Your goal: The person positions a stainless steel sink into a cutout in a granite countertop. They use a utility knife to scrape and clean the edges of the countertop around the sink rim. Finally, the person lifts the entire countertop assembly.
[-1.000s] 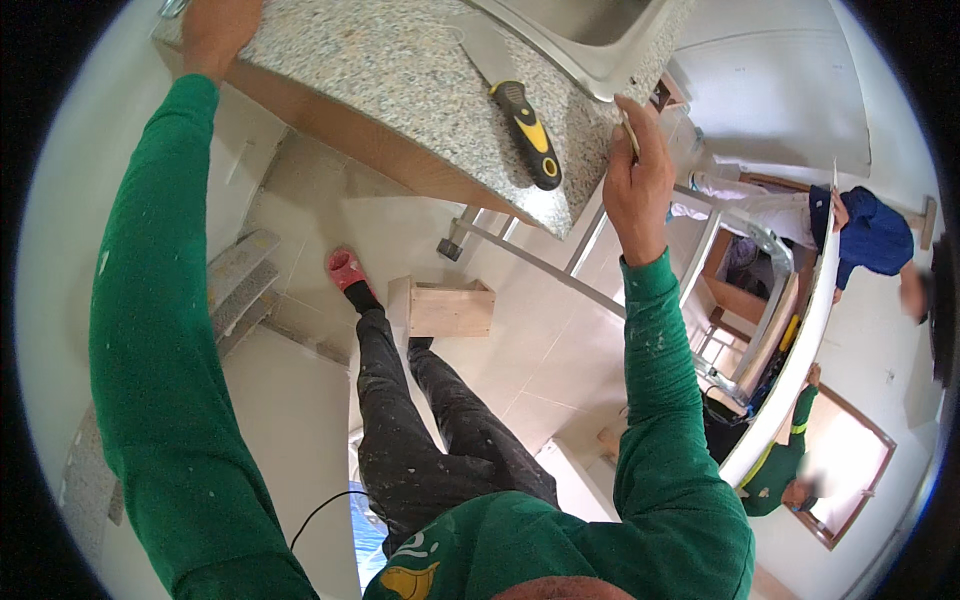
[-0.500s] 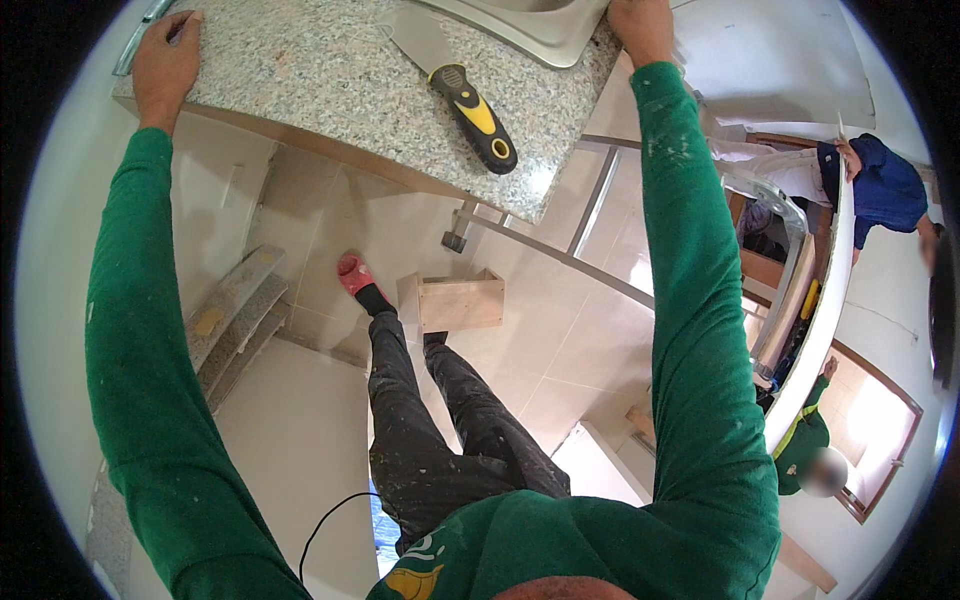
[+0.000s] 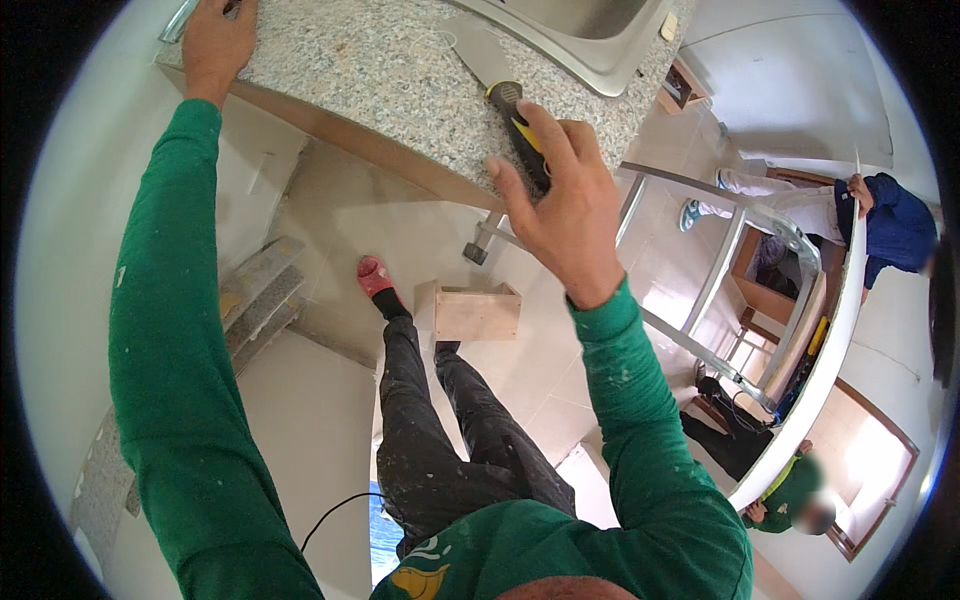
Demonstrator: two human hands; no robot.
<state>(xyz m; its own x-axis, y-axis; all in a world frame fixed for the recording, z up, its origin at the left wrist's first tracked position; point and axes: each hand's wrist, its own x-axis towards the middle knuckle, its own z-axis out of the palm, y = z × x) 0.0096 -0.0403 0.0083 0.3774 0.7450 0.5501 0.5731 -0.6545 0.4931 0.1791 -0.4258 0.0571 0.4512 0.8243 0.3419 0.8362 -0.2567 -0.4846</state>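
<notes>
A putty knife (image 3: 513,110) with a wide metal blade and a black-and-yellow handle lies on the speckled granite countertop (image 3: 345,95). Over its handle spreads my right hand (image 3: 572,215), thumb on one side and fingers on the other. The fingers stay apart, not wrapped round the handle; whether they touch it I cannot tell. My left hand (image 3: 217,50) is at the left end of the countertop, beside a shiny metal strip (image 3: 178,20) along the wall. The view's upper edge cuts off its fingertips. A steel sink (image 3: 612,60) is set into the countertop.
A small wooden box (image 3: 478,315) stands on the floor by my feet. Stone strips (image 3: 262,290) lean at the left. To the right are a metal ladder (image 3: 705,285), a person in dark blue (image 3: 890,215) and another in green (image 3: 790,500), beside a white curved-looking panel edge (image 3: 835,340).
My right hand has left the sink's right side and come nearer, over the putty knife's handle. The whole view has shifted slightly. My left hand keeps its place at the countertop's left end.
</notes>
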